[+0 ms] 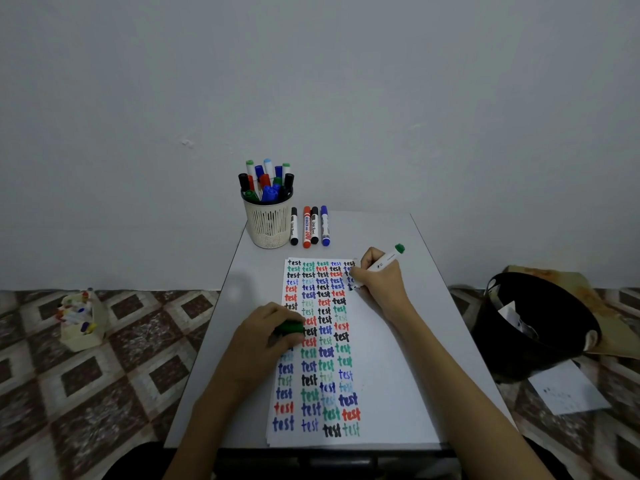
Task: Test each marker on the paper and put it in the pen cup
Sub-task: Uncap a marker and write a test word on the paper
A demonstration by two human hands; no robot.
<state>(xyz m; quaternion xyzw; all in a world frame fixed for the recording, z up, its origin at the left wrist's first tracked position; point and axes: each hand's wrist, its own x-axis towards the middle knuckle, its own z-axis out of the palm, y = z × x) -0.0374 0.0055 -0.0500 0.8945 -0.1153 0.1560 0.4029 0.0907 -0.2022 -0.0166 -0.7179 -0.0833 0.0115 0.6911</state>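
**Green marker at the top right of the test sheet**

We see the green marker (384, 260), white-barrelled with a green end pointing up and away, gripped in the right hand (377, 278) at the upper right corner of the paper (381, 358). Its tip is hidden behind the fingers, so we cannot tell whether it touches the sheet. The left hand (266, 330) rests on the left edge of the paper, about halfway down, fingers curled around a green cap (290, 328).

The paper carries columns of the word "test" in black, green, blue and red; its right part is bare. It lies on a small white table (249, 271).

Beyond the far edge of the paper, a cream mesh pen cup (268, 223) stands full of markers. Just right of the cup, four capped markers lie side by side: a black one (294, 226), a red one (307, 227), another black one (314, 225) and a blue one (325, 226).

Off the table, well right of the paper, sits a black bin (533, 323); well left, a cream container (83, 320) of small coloured items on the patterned floor (104, 375).
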